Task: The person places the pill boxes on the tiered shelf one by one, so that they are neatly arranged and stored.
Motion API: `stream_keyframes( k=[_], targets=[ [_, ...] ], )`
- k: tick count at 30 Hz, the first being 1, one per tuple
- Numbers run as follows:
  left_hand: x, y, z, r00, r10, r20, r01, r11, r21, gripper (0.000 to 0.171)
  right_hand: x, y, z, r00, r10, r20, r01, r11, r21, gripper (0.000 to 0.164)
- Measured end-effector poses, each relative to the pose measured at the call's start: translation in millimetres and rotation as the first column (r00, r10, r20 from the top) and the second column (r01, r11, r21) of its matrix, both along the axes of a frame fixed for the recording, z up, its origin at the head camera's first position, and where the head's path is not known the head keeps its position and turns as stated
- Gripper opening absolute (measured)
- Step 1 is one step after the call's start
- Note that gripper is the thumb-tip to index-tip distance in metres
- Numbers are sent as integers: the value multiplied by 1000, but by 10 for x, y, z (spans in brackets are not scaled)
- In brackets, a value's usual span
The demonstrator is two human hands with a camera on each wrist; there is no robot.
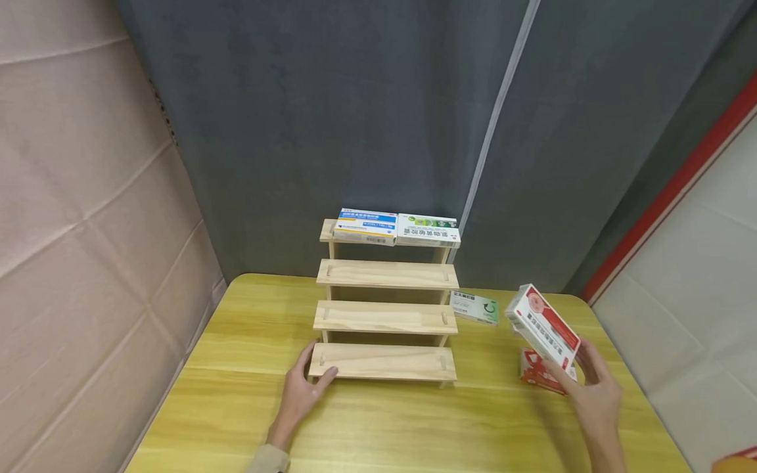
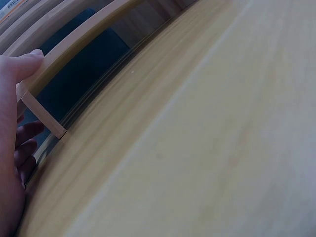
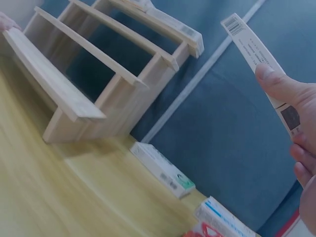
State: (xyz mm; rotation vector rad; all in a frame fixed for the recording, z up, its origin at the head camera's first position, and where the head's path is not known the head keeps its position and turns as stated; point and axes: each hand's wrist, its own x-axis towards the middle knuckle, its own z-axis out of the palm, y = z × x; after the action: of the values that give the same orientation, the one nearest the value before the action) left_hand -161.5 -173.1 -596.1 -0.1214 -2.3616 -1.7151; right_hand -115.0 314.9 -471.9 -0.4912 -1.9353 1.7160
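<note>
A four-step wooden display rack (image 1: 384,318) stands on the table. My left hand (image 1: 298,391) grips the left end of its lowest step, the thumb on top and the other fingers around the side; the left wrist view shows those fingers (image 2: 27,148) curled below the step. To the right of the rack, my right hand (image 1: 594,394) holds a white and red medicine box (image 1: 547,322), raised and tilted above the table. Its thumb presses one narrow side of the box (image 3: 252,47). Beneath it lies a red medicine box (image 1: 535,373), partly covered in the head view.
A blue and white box (image 1: 365,226) and a green and white box (image 1: 428,230) lie side by side on the top step. Another green and white box (image 1: 474,307) lies behind the rack's right side. A blue-striped white box (image 3: 222,219) sits near the red one. Dark curtain (image 1: 355,118) hangs behind.
</note>
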Motion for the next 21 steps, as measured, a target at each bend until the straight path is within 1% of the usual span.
stream_keyframes(
  k=[5, 12, 16, 20, 21],
  targets=[
    [3, 14, -1, 1000, 12, -5, -12, 1000, -5, 80, -43, -103, 104, 999, 32, -42, -32, 999, 3, 75],
    [11, -6, 6, 1000, -3, -19, 3, 1000, -2, 79, -51, -214, 195, 994, 77, -73, -75, 997, 21, 76],
    [10, 5, 16, 1000, 4, -14, -4, 1000, -2, 80, -36, -252, 265, 995, 89, -43, -88, 996, 34, 80],
    [5, 25, 21, 1000, 11, -8, -11, 1000, 5, 80, -25, -307, 351, 996, 92, 17, -93, 991, 97, 83],
    [4, 28, 23, 1000, 11, -10, -11, 1000, 7, 80, -25, -325, 370, 996, 90, 27, -92, 987, 134, 84]
  ],
)
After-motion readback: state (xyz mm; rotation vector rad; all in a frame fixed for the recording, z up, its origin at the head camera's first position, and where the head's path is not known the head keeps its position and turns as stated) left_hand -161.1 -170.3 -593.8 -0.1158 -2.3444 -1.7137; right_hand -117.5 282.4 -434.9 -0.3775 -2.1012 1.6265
